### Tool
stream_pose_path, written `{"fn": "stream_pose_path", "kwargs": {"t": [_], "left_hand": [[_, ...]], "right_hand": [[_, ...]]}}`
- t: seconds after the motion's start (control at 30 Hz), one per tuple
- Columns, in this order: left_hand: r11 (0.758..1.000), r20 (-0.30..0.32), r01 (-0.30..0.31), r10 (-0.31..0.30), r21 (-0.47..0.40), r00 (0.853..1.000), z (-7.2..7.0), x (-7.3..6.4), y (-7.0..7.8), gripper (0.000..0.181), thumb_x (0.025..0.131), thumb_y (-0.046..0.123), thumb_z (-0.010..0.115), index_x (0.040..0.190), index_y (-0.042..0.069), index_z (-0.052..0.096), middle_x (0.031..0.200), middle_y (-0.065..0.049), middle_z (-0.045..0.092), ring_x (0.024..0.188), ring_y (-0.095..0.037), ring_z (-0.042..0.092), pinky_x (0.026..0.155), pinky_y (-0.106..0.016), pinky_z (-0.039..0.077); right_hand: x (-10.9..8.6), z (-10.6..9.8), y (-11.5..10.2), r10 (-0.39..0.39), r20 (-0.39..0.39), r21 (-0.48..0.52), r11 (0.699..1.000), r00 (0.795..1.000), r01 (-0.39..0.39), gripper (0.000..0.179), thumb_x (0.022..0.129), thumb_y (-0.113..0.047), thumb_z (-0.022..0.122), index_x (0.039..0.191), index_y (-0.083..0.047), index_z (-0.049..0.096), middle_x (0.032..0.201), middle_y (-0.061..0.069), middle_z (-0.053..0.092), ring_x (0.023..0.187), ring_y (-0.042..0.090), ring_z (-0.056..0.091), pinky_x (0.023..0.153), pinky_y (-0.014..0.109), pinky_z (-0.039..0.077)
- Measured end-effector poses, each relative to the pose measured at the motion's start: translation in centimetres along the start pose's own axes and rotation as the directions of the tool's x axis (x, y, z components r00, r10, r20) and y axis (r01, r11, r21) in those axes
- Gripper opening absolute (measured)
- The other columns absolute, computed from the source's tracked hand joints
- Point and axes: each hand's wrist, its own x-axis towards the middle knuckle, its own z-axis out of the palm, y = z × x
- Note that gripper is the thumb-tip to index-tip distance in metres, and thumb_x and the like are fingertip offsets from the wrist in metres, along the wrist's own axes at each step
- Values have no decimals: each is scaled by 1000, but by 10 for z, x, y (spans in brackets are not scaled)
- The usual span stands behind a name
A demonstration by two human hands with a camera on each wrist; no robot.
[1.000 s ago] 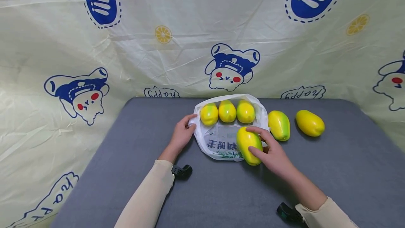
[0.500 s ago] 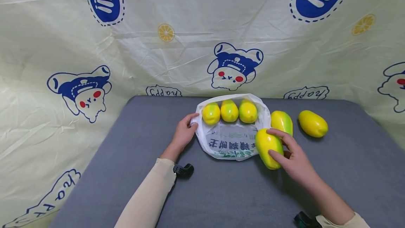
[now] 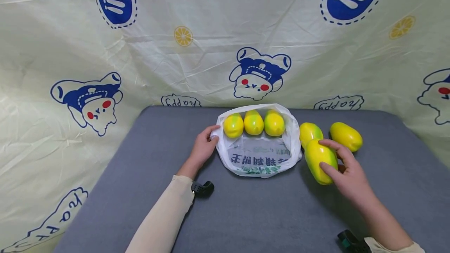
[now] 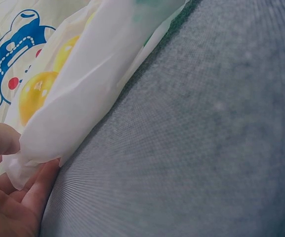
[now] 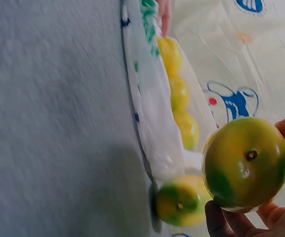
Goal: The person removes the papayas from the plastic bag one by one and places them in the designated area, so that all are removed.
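A white plastic bag [image 3: 293, 145] lies with its mouth spread wide on the grey cloth. Three yellow-green papayas [image 3: 254, 122] sit in a row at its far side. My left hand [image 3: 202, 147] pinches the bag's left edge between thumb and fingers, seen closely in the left wrist view at the bag's gathered plastic [image 4: 21, 170]. To the right of the bag, my right hand [image 3: 351, 175] grips another papaya [image 3: 319, 164], raised off the table. That papaya [image 5: 246, 163] shows its stem end in the right wrist view, with fingers and thumb around its sides.
Two more papayas rest right of the bag: one [image 3: 309, 131] beside its rim, partly hidden by the held one, and another [image 3: 346, 136] farther right. A printed curtain [image 3: 207, 73] hangs behind the grey table [image 3: 246, 214].
My right hand has carried the papaya rightward, from over the bag's front right part to outside its right rim. The left hand has kept its hold on the bag.
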Motion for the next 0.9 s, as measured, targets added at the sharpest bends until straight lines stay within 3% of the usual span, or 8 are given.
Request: {"fn": "stream_pose_path", "kwargs": {"t": [0.2,0.4,0.9], "left_hand": [[1000,-1,0,0,7,1000,-1,-1,1,40,100,15,56,139,22,58,150,-4,52,134,-22,49,116,-43,41],[1000,4,-11,11,4,1000,-1,-1,2,39,100,15,55,139,20,58,150,-4,52,135,-23,49,116,-44,40],[1000,2,0,0,13,1000,-1,-2,1,40,100,15,56,140,22,57,150,-3,52,133,-23,50,115,-44,41]], "right_hand": [[2,-14,12,48,-47,-10,999,998,-48,53,97,-17,61,148,-20,46,135,-9,40,102,1,38,72,11,38],[3,-21,24,67,-65,-57,996,996,-71,52,97,-18,60,147,-18,46,136,11,38,101,1,35,72,17,36],[6,-19,49,16,-46,-136,990,999,-22,50,95,-17,62,142,-9,50,137,22,44,103,-11,29,72,21,31]]}}
